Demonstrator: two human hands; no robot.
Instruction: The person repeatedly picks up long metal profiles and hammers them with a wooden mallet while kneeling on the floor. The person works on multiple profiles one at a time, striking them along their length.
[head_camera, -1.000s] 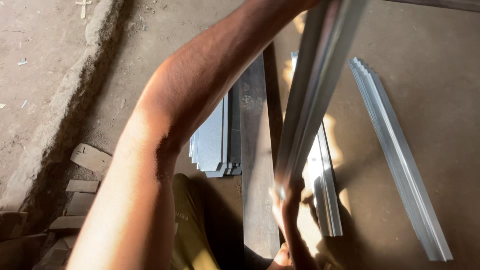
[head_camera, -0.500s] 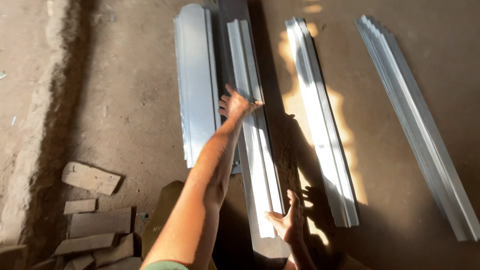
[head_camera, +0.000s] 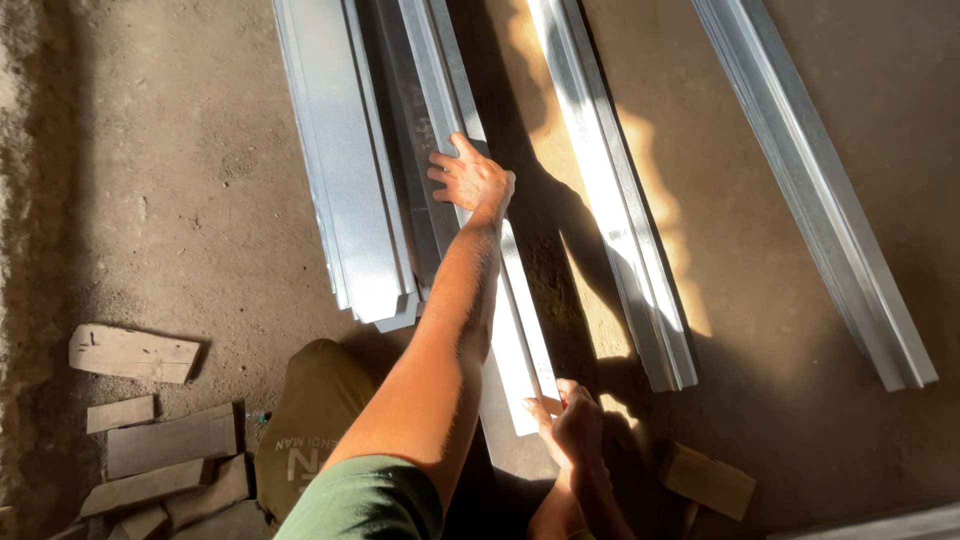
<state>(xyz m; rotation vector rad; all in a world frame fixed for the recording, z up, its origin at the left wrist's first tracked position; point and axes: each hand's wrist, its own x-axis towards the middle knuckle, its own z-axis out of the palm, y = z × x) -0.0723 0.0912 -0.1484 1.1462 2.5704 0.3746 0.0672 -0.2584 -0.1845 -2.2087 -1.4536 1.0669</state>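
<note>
A long bent sheet-metal profile (head_camera: 522, 345) lies lengthwise on a dark plank on the dirt floor. My left hand (head_camera: 470, 180) rests flat on it partway along, arm stretched out, fingers spread. At the profile's near end, my right hand (head_camera: 572, 420) has its fingers curled on the edge. My knee in olive trousers (head_camera: 310, 410) is bent just left of that end.
A stack of flat-bent metal sheets (head_camera: 345, 200) lies to the left of the profile. Another profile (head_camera: 612, 220) and a further bundle (head_camera: 820, 200) lie to the right. Wood offcuts (head_camera: 135, 352) sit at lower left, and a wood block (head_camera: 705, 480) at lower right.
The profile, held upright a second ago, now lies flat on the plank. My left hand has settled flat on it, and my right hand has closed on its near end.
</note>
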